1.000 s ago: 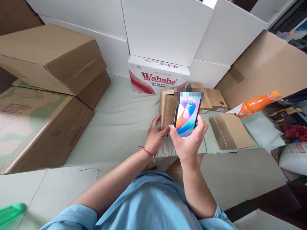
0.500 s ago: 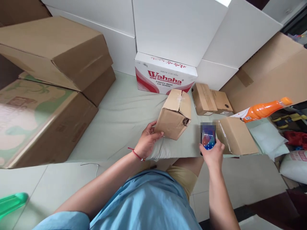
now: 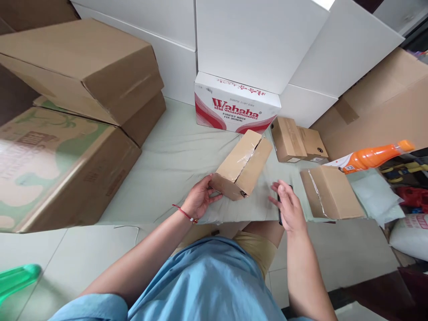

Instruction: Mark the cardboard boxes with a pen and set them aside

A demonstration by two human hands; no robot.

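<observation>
A small brown cardboard box (image 3: pixel 245 162) rests on the pale green cloth, its taped top seam facing up and a torn dark hole at its near corner. At its near left edge is my left hand (image 3: pixel 199 198), fingers apart and touching or almost touching the cardboard. To the right of the box, my right hand (image 3: pixel 288 207) is raised with its fingers spread, nothing in its grasp. A dark phone (image 3: pixel 281 216) lies on the cloth under and behind that hand, mostly hidden by it.
A white and red Wahaba-style water carton (image 3: pixel 234 107) stands behind. Two small brown boxes (image 3: pixel 292 140) sit beyond, and another taped box (image 3: pixel 331 191) lies right, near an orange bottle (image 3: pixel 374 156). Large cartons (image 3: pixel 113 80) are stacked at left. The cloth's front edge is near my legs.
The tilted small box has come down onto the cloth and turned, and my left hand's grip has loosened. My right hand has let go of the phone and spread its fingers.
</observation>
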